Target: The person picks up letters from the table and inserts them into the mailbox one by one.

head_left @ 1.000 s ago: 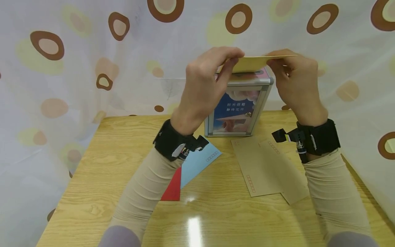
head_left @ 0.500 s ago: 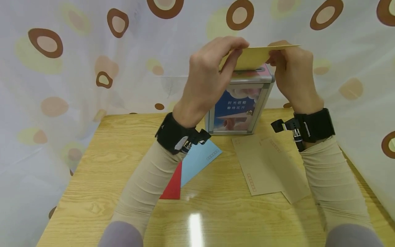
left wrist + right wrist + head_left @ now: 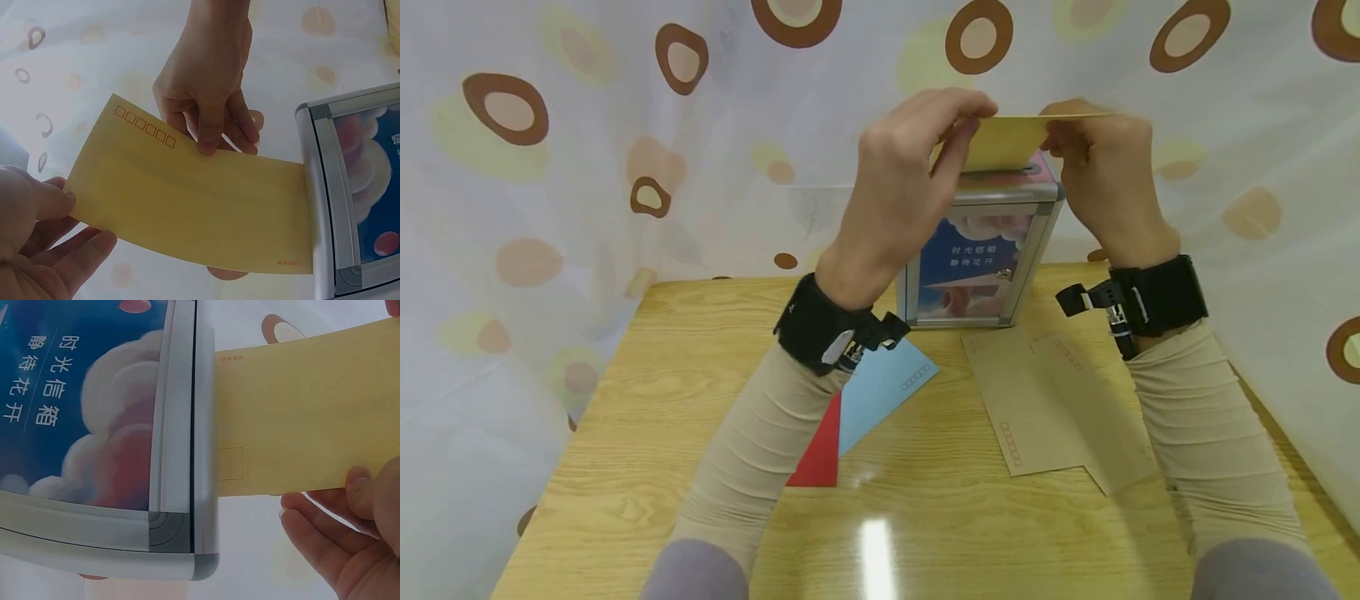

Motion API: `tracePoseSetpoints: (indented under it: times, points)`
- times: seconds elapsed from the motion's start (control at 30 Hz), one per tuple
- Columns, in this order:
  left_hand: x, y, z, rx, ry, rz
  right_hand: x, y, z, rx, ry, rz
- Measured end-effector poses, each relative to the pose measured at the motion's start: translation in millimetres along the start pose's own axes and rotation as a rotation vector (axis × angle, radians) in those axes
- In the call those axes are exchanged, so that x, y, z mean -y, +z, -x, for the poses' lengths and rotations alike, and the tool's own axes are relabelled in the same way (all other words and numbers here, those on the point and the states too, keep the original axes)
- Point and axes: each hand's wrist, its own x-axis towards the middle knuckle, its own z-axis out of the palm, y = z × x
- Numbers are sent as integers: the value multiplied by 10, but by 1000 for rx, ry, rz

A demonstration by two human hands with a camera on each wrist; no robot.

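Both hands pinch a yellow envelope [image 3: 1006, 143] above the top of an upright metal-framed letter box [image 3: 973, 267]. My left hand [image 3: 906, 171] holds it between thumb and fingers near its upper left corner, which shows in the left wrist view. My right hand [image 3: 347, 534] grips the long edge on the other side, thumb on the printed face. In the right wrist view the lower end of the envelope meets the box's top, overlapped by the frame's rim. The dark slot [image 3: 1030, 169] shows partly beside it in the head view.
Two overlapping brown envelopes [image 3: 1037, 417] lie in front of the box to the right. A blue envelope [image 3: 883, 383] and a red one [image 3: 820, 454] lie to the left, partly under the left forearm. A patterned curtain [image 3: 737, 150] hangs behind the wooden table [image 3: 647, 400].
Both hands rose slightly at first. The envelope's lower edge has come to the slot on the box's top, and the right hand has shifted a little to the left.
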Motion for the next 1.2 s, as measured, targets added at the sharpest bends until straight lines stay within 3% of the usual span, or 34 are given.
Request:
tracePoseSetpoints:
  times: [0.23,0.37,0.53,0.63,0.73,0.87,0.97,1.1,1.2]
  points:
    - [76,58,54,2,-11,-9,2,26,77,50,53,-23]
    - [118,86,101,-2,-40,-23,61,24,143,12,83,-69]
    - [171,124,151,17,-99,-34,193,30,235,-135,78,-151]
    - [207,152,174,25,-131,-40,265,40,261,-258,11,-209]
    - [238,184,204,24,-157,-57,301,54,264,-320,-69,-212]
    - [271,231,242,48,-189,-106,268,105,253,-299,-109,-162]
    - [295,267,257,91,-205,-135,195,169,242,-264,-80,-136]
    - [337,304,273,171,-238,-187,109,271,226,-219,-56,-129]
    - [361,320,294,256,-294,-237,68,339,220,-180,-85,-115]
